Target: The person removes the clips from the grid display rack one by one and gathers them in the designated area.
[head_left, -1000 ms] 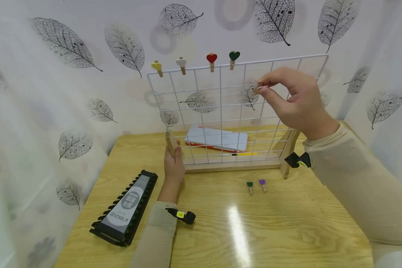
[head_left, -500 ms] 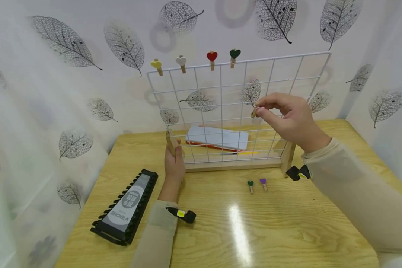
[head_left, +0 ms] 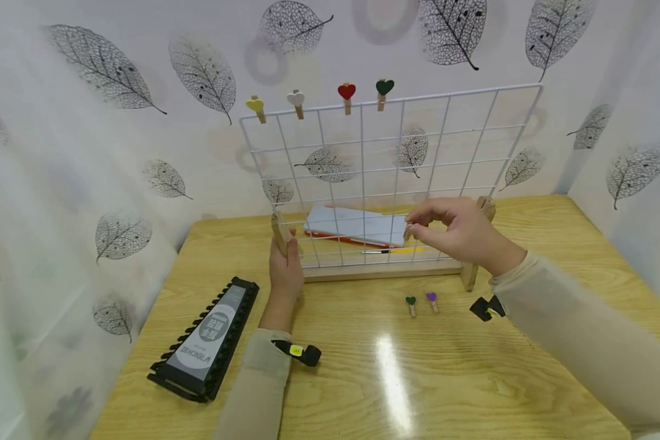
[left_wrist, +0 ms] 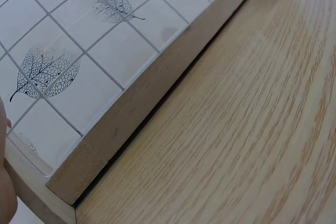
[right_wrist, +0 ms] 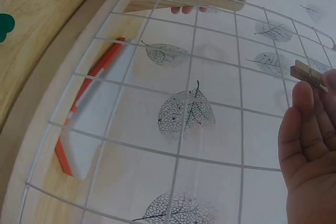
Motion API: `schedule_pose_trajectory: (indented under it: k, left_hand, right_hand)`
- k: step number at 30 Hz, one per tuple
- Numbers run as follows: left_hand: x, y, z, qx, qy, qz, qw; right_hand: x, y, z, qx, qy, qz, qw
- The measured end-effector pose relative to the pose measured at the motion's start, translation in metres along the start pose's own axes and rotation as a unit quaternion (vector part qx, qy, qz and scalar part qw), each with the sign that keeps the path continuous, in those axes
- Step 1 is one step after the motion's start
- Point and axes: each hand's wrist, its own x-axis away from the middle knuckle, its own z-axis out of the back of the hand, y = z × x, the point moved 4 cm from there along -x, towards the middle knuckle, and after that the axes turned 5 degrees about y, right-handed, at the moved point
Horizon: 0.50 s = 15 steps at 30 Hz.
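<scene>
A white wire grid [head_left: 363,165] stands in a wooden base [head_left: 379,273]. My left hand [head_left: 286,272] grips the wooden upright [head_left: 278,235] at its left end. With thumb and fingers, my right hand [head_left: 456,235] pinches a small wooden clothespin [right_wrist: 307,73] in front of the grid's lower right part; its front is mostly hidden by the fingers. Heart clothespins in yellow [head_left: 256,109], white [head_left: 296,102], red [head_left: 347,98] and green [head_left: 384,93] stand along the grid's top wire. Another green clothespin [head_left: 411,305] and a purple clothespin [head_left: 432,302] lie on the table below.
Behind the grid lie a pale flat case [head_left: 357,225] with a red edge and a thin yellow-and-black brush-like stick [head_left: 398,250]. A black toothed wrench rack [head_left: 206,342] lies left of my left arm. Leaf-printed cloth [head_left: 143,140] hangs behind the wooden table [head_left: 335,379].
My right hand has come down from the grid's upper right area to its lower right, with the clothespin still pinched. My left hand stays on the upright.
</scene>
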Motion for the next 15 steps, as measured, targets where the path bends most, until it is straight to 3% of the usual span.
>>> schedule_pose_trajectory:
  k: [5, 15]
  left_hand:
    - [-0.001, -0.002, 0.000, 0.005, 0.001, 0.006, 1.0000]
    - [-0.001, -0.001, -0.001, 0.006, 0.003, -0.010, 0.9999]
  right_hand:
    - [0.010, 0.014, -0.016, -0.007, -0.044, 0.007, 0.9990]
    - [0.037, 0.046, -0.055, 0.009, -0.124, -0.073, 0.9895]
